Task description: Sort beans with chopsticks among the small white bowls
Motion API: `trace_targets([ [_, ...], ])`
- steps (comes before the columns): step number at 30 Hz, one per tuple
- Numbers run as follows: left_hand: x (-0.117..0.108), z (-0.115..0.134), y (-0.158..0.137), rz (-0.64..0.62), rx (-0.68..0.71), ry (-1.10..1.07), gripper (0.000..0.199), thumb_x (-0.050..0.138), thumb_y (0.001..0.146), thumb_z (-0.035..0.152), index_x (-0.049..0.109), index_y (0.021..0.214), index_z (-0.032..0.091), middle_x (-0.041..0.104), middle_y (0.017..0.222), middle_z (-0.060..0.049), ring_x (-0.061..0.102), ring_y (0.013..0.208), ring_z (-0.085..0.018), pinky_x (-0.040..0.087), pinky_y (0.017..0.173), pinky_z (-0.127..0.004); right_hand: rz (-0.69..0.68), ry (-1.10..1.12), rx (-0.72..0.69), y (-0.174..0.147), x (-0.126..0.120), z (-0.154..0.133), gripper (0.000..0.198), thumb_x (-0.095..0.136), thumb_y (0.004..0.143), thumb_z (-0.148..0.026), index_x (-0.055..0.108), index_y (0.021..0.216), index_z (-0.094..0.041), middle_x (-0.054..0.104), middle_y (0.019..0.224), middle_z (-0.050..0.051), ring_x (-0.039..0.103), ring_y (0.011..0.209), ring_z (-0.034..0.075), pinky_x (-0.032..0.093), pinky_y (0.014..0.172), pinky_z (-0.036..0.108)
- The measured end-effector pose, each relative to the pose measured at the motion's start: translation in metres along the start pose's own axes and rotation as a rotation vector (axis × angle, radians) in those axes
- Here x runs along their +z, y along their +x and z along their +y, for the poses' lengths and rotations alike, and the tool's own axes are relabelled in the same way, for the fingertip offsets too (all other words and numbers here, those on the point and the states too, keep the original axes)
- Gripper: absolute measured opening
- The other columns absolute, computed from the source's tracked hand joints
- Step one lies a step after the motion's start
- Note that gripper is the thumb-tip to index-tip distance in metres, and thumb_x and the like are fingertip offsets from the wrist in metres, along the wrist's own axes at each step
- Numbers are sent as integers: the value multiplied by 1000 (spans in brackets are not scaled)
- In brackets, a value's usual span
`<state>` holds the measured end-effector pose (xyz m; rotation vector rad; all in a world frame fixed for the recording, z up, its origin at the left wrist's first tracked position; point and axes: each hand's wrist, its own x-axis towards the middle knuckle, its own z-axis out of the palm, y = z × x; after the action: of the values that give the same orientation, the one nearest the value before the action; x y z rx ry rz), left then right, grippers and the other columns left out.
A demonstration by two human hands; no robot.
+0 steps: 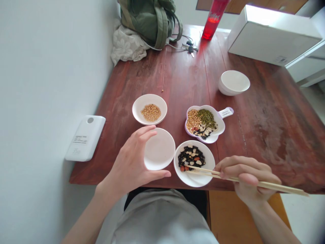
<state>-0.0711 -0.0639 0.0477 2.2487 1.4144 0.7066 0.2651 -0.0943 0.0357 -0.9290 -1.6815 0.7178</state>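
Note:
My left hand (134, 157) curves around the left side of an empty white bowl (160, 149), fingers at its far rim and thumb at its near rim. A pair of wooden chopsticks (269, 185) is held in my right hand (250, 176). Their tips reach into a second white bowl (195, 179), which holds black beans (188, 154) mixed with pale seeds and a few reddish-brown peanuts. Whether the tips pinch anything is too small to tell. Behind it, a flower-shaped dish (220, 127) with a handle carries yellow beans, green beans and more of the mix.
A white bowl (136, 109) of yellow beans stands beyond my left hand; one loose bean (162, 90) lies behind it. Farther off are another white bowl (233, 83), a red bottle (213, 22), a white box (269, 37), keys (190, 47) and a green bag (147, 20). A white power bank (86, 139) lies left.

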Motion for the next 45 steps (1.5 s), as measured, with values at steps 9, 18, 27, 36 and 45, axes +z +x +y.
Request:
trace_targets([
  [9,10,-20,-24,9,-161,-190,130,107,65,54,26,165,31,46,170,-21,54,157,-44,48,129,-64,83,67,0,8,-1,-3,53,58,113,-45,77,70,-19,74,64,6,74,56,21,55,43,32],
  [18,7,-39,-7,-62,-74,-215,123,104,68,57,31,162,28,50,164,-20,59,150,-43,48,127,-62,189,207,-18,57,-13,7,56,62,110,-50,78,65,-21,68,59,5,68,50,20,50,38,32],
  [27,8,-55,37,-146,46,-311,125,107,65,51,30,162,28,48,168,-24,54,156,-45,43,130,-65,205,352,-32,117,2,39,63,61,109,-60,71,58,-24,61,52,2,65,42,18,54,39,32],
  [36,8,-69,69,-281,84,-661,126,95,69,78,38,172,31,44,177,-20,49,161,-46,42,134,-62,118,270,-49,98,26,44,52,58,109,-62,83,79,-27,76,74,8,78,68,25,62,53,39],
  [45,26,-53,101,-274,-226,-1015,46,72,98,49,79,136,25,76,149,-12,77,130,-39,61,112,-53,49,121,-209,84,-18,24,53,59,107,-65,85,81,-25,73,65,5,77,58,25,65,49,39],
])
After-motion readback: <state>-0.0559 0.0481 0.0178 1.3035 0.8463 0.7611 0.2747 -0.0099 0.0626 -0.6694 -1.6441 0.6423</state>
